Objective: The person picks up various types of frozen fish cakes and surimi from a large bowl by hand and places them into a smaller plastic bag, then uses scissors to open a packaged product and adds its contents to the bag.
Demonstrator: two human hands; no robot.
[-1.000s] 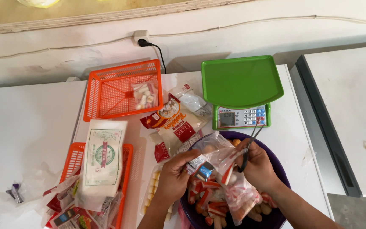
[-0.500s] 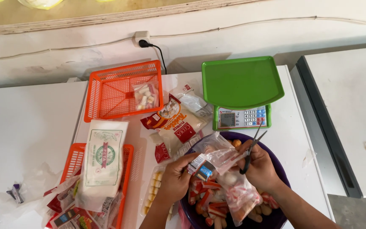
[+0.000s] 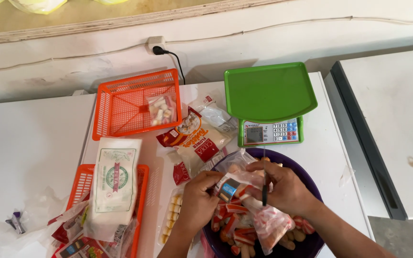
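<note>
Clear bag (image 3: 244, 179) between both hands' fingers (image 3: 216, 180).

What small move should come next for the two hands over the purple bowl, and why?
Probably snip the packet open. The left hand pinches the top of a clear packet of red-and-white sticks, the right hand holds scissors upright against it, and loose pieces already lie in the purple bowl below.

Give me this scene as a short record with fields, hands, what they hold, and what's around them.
Left hand: grips one end of a clear food packet
Right hand: on the packet, holding scissors
Beneath: purple bowl with red and white sticks
Behind: green scale, pan bare
Left side: orange basket holding one small bag
Surface: white table
</note>
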